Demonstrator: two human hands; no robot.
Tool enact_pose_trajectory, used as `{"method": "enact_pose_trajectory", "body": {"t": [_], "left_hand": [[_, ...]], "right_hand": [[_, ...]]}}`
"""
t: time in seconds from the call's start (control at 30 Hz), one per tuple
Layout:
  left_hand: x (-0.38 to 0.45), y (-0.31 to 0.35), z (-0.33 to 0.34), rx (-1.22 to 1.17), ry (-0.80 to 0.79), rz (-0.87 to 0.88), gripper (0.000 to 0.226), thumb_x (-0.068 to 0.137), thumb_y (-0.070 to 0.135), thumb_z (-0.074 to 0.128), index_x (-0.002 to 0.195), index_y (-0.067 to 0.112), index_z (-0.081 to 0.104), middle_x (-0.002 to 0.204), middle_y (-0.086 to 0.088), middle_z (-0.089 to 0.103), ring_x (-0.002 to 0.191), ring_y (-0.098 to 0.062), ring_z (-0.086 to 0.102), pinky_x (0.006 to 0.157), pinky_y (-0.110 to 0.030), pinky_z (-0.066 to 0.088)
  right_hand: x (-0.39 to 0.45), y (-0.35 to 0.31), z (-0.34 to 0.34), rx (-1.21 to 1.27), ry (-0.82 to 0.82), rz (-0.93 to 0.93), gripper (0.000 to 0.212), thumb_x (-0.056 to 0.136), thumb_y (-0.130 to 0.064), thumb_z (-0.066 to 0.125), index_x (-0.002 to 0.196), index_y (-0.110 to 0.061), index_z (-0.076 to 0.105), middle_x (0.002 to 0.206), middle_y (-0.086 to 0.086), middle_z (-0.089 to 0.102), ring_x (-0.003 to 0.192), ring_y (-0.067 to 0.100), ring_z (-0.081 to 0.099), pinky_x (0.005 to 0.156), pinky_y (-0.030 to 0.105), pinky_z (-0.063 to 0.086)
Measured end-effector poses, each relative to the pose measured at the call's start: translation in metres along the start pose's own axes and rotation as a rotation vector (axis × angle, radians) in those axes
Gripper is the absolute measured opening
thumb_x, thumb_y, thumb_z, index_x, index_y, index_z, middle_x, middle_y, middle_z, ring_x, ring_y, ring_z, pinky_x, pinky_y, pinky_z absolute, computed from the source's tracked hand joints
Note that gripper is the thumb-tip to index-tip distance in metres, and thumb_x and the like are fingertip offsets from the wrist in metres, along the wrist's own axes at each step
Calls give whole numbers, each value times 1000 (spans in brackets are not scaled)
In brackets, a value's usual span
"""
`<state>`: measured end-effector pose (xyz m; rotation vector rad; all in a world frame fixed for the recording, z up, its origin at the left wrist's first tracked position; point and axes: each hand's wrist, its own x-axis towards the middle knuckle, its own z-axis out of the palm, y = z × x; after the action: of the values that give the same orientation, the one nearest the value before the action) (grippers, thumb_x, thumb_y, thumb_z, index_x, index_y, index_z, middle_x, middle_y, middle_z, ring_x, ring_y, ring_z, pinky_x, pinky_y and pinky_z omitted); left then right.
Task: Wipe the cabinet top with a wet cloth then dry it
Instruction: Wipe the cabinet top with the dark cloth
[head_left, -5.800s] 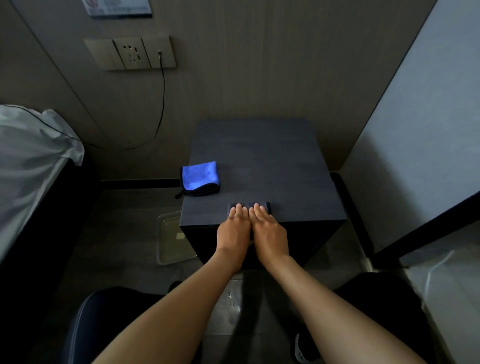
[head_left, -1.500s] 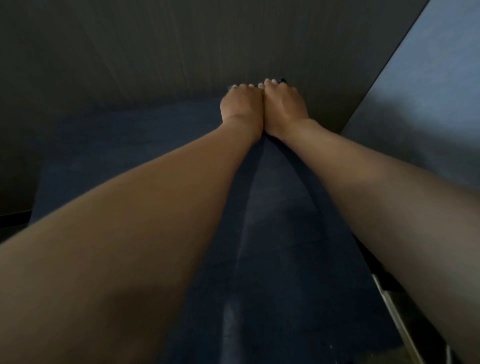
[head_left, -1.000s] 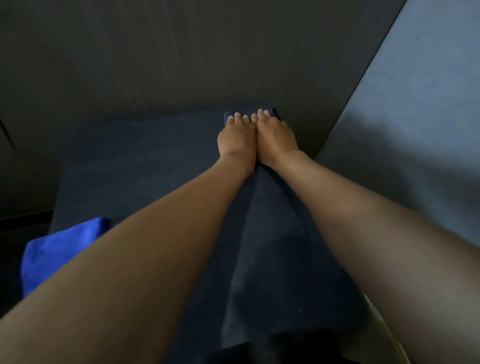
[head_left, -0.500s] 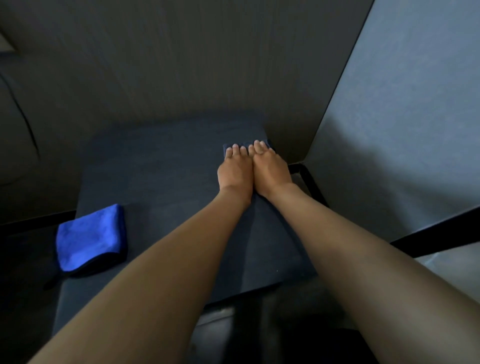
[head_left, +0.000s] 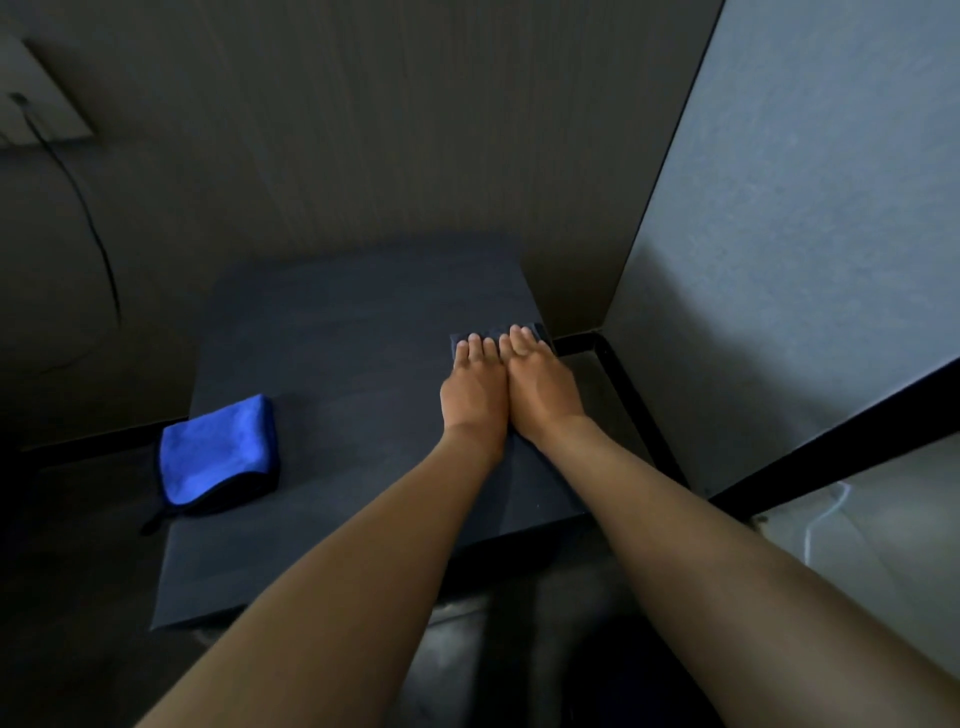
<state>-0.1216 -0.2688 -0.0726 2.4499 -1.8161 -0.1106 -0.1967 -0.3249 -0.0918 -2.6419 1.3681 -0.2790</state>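
Head view. Cabinet top (head_left: 332, 364): dark, flat, matte rectangular slab with faint grain. Dark cloth (head_left: 496, 333): folded, ribbed-looking rectangle at the top's far right edge. Left hand (head_left: 475, 397) and right hand (head_left: 540, 387): side by side, touching, fingers straight, pressed flat on the dark cloth. Blue cloth (head_left: 215, 449): plush, folded, dark-edged, overhanging the top's left edge, well apart from both hands.

The dark square cabinet top (head_left: 353, 364) looks matt, with a faint wood-like grain. At its left edge the folded bright blue cloth (head_left: 215, 447) is plush and fuzzy with a black trim. Near the right edge the dark folded cloth (head_left: 496, 332) looks ribbed and matt. The far wall panel (head_left: 415, 130) shows fine vertical grain; the right grey wall (head_left: 805, 208) looks rough and speckled.
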Motion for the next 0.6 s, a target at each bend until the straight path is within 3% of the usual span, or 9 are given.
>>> {"method": "enact_pose_trajectory", "body": {"t": [0.3,0.6], "left_hand": [[-85,22,0,-40,-10,19,68,101,11,46,155,6,4,161,-13,5,150,-24,6,118,-29,18],[-144,39,-5,-36,-16,86,64,102,11,43,155,7,8,161,-12,11,149,-23,11,116,-29,27]], "right_hand": [[-94,-9,-24,0,-59,-29,53,105,-20,39,154,-8,22,162,12,18,150,23,16,120,30,15],[-158,-4,-29,32,-111,27,53,105,-23,38,155,-13,23,162,6,19,150,18,16,118,29,20]]}}
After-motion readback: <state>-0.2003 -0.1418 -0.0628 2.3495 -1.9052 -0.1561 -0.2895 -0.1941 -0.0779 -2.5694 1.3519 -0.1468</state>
